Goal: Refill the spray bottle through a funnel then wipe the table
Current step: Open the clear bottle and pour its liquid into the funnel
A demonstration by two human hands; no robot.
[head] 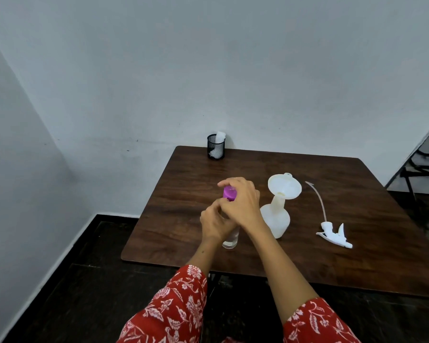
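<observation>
Our left grip curls round the clear bottle; our right grip pinches its purple cap. Beside stands the spray bottle, funnel seated.

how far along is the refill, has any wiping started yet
Done: the sprayer head is off and lies on the table, and the funnel sits in the spray bottle. In hand: the left hand holds a clear bottle while the right hand grips its purple cap. Left: pouring, refitting the sprayer, wiping; the cloth is in its mesh cup.
</observation>
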